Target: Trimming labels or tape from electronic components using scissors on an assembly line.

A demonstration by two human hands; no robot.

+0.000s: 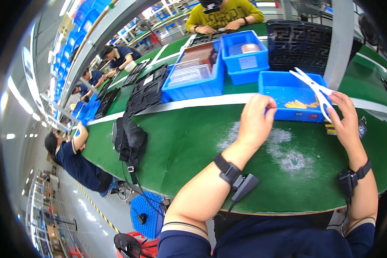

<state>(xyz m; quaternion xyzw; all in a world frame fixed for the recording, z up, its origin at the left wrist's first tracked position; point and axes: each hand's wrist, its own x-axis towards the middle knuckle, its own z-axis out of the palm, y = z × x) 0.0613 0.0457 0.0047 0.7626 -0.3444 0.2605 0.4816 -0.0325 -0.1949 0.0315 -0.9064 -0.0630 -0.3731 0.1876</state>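
Observation:
My right hand (346, 118) is closed on a white scissor-like tool (314, 86), its long narrow ends pointing up and away to the left. The tool hangs over a shallow blue bin (284, 112), where small yellow pieces (299, 104) lie near the front wall. My left hand (257, 118) is at the bin's front left corner, fingers curled and thumb drawn toward the index finger. Whatever that pinch may hold is too small to make out. Black straps with small devices circle both wrists.
Behind stand a blue bin of brown and clear sheets (193, 71), stacked blue bins (245, 53) and a black molded tray (299, 47) beside a grey post (340, 47). A black bag (131, 139) lies left on the green table (180, 150). A person in yellow works opposite.

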